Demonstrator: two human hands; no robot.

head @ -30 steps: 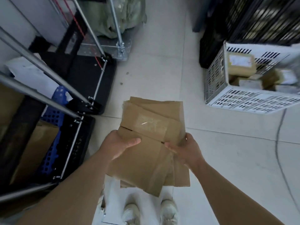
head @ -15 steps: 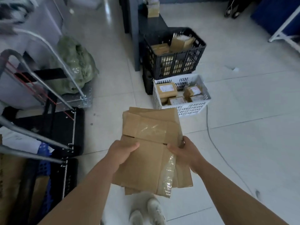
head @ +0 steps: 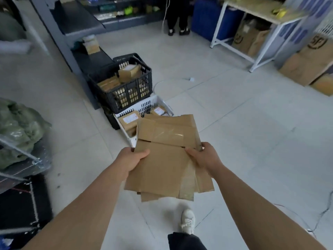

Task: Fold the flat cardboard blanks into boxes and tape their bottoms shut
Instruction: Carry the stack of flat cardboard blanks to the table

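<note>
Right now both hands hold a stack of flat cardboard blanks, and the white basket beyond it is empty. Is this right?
Not quite. The head view shows labelled parcels in the white basket, so it is not empty. The left hand and the right hand do both hold the stack of flat cardboard blanks.

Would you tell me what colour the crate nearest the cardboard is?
The crate is white, clearest in the head view.

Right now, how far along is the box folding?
Done: nothing evident. In hand: the left hand and right hand grip a stack of flat cardboard blanks, the top one bearing a strip of clear tape. Left: all the folding and bottom taping, since the stack lies flat.
</note>
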